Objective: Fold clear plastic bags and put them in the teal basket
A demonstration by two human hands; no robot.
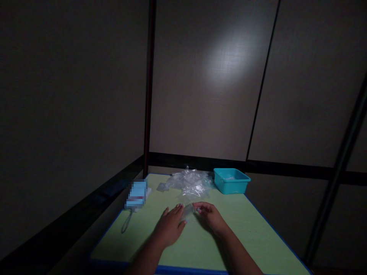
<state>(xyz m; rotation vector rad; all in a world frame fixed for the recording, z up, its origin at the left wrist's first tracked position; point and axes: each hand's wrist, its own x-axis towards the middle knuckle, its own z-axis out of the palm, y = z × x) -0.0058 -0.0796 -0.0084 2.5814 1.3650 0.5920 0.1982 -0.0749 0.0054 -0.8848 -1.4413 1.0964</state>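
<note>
Resting left hand (171, 226), loosely open, on a clear plastic bag (188, 210) on the green table (246, 240), partly hiding it. Curling right hand (208, 217) at its opposite edge; can't tell if pinching. Can't separate layers in the plastic pile (190, 182), nor read the pixelated blue item (137, 194).

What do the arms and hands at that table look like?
They're a person's. Each grip is an ungloved human hand, both left hand and right hand. The forearms are bare as far as they show: no sleeves, watch or cables visible. Rings are too small to tell.
</note>
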